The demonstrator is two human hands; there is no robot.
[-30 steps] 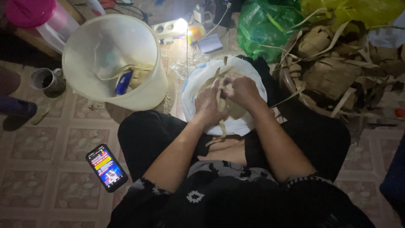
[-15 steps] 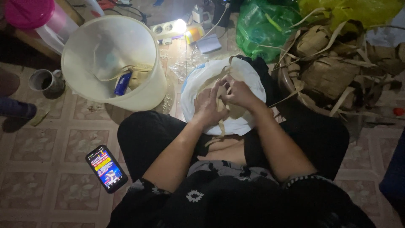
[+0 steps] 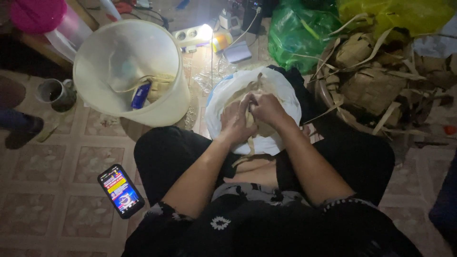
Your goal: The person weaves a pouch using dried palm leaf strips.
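Observation:
I sit cross-legged on the floor with a white plastic bag [image 3: 281, 90] open on my lap. Both hands are pressed together over its opening. My left hand [image 3: 234, 121] and my right hand [image 3: 268, 108] are closed on a tan leaf-wrapped bundle [image 3: 251, 119] between them. A pale tan strip [image 3: 249, 147] hangs down from under my hands toward my lap. The bundle's shape is mostly hidden by my fingers.
A white bucket [image 3: 97, 78] holding a blue object [image 3: 141, 95] stands at the left. A lit phone [image 3: 120, 191] lies on the tiled floor. A mug [image 3: 56, 93], a green bag [image 3: 297, 33], a yellow bag [image 3: 404, 16] and piled dry leaf bundles [image 3: 376, 81] surround me.
My hands have drawn slightly closer to my body and tightened together on the bundle. A strip that stood up between them now lies lower.

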